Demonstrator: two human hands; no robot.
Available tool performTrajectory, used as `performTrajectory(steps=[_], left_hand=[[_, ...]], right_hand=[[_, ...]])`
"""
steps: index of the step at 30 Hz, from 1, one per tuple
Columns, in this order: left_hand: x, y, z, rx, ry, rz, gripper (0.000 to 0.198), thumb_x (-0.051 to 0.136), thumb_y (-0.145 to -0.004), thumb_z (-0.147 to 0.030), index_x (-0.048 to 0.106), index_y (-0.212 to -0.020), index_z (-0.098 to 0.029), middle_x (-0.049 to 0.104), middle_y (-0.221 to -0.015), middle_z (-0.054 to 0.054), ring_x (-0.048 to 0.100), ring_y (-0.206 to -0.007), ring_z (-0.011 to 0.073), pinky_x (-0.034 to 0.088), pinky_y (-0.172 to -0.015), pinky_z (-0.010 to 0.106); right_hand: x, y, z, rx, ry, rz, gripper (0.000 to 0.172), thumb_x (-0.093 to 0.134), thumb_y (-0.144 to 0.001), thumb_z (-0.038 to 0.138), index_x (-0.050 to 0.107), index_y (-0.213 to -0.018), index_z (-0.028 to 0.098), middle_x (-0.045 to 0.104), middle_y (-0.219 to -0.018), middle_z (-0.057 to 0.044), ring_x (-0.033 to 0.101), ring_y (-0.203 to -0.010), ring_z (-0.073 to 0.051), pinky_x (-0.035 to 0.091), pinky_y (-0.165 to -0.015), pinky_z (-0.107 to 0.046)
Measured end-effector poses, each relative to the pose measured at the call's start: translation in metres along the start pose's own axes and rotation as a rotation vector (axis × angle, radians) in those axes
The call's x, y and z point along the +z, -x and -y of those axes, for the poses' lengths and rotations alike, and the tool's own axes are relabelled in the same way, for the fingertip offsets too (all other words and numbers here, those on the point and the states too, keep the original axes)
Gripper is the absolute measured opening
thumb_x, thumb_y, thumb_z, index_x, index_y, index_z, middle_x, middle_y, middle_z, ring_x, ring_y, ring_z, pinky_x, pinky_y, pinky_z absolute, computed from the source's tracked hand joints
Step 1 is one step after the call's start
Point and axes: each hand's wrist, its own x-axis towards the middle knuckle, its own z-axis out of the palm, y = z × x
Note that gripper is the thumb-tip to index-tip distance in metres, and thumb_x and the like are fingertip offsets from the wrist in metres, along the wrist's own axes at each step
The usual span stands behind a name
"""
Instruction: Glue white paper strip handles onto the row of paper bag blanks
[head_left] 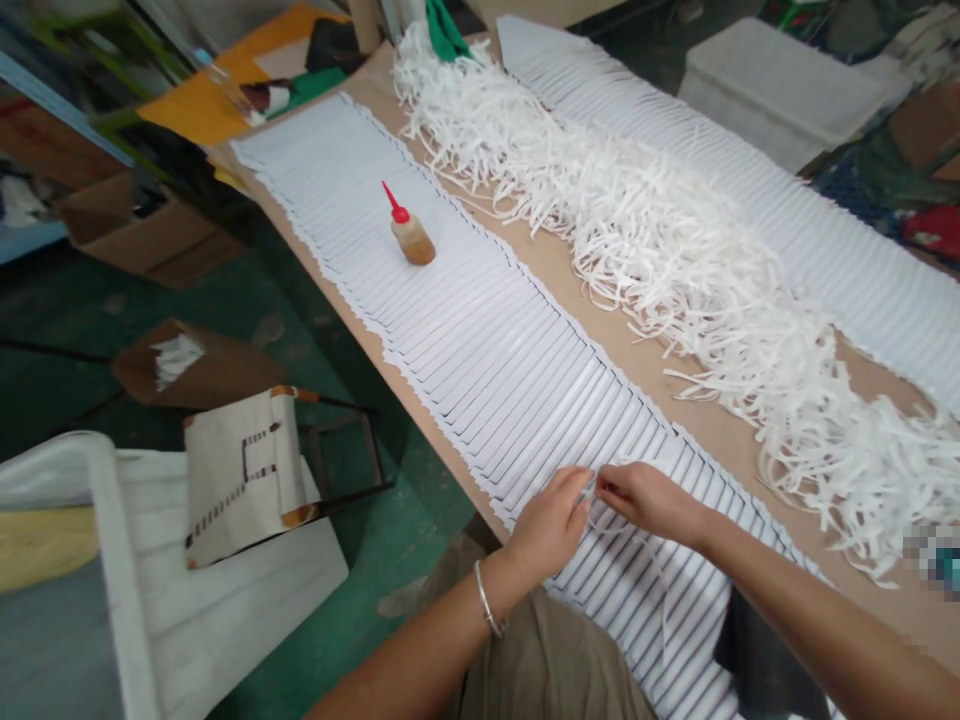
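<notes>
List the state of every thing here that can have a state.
left hand, fingertips pinched on the thin strip
right hand, fingertips pinched on the same strip
thin strip, held between both hands, over the sheets
sheets, flat, overlapping in a long row
glue bottle, upright on the sheets, red tip on
pile of strips, loose and tangled beside the sheets
bracelet, worn on the left wrist
</notes>
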Motion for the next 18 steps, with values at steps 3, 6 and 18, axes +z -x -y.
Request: performTrajectory(steps=[3,6,18], left_hand=[[0.006,-0.003,0.003,-0.133,0.025,0.047,0.022,0.047,-0.095,-0.028,0.066,-0.095,-0.017,0.071,-0.086,0.007,0.066,-0.075,0.0191,0.05,-0.072,0.032],[0.004,0.004,0.013,-0.288,0.224,0.049,0.02,0.048,-0.091,-0.029,0.06,-0.079,-0.018,0.064,-0.066,0.001,0.056,-0.055,0.0133,0.044,-0.058,0.026],[-0.019,0.049,0.075,-0.454,0.406,-0.393,0.027,0.062,-0.082,-0.043,0.059,-0.073,-0.018,0.061,-0.061,-0.001,0.045,-0.048,0.0096,0.034,-0.05,0.023]], right_hand=[[0.01,-0.005,0.019,-0.021,-0.038,0.027,0.026,0.049,-0.098,0.036,0.065,-0.087,0.019,0.07,-0.075,-0.005,0.061,-0.068,-0.016,0.035,-0.063,-0.026],[0.016,-0.013,0.023,-0.024,-0.107,0.044,0.029,0.049,-0.098,0.04,0.065,-0.085,0.019,0.066,-0.068,-0.003,0.057,-0.063,-0.014,0.035,-0.06,-0.025],[-0.047,-0.042,-0.073,0.061,-0.105,-0.03,0.043,0.053,-0.092,0.059,0.071,-0.083,0.022,0.063,-0.068,0.0,0.054,-0.064,-0.015,0.039,-0.062,-0.027]])
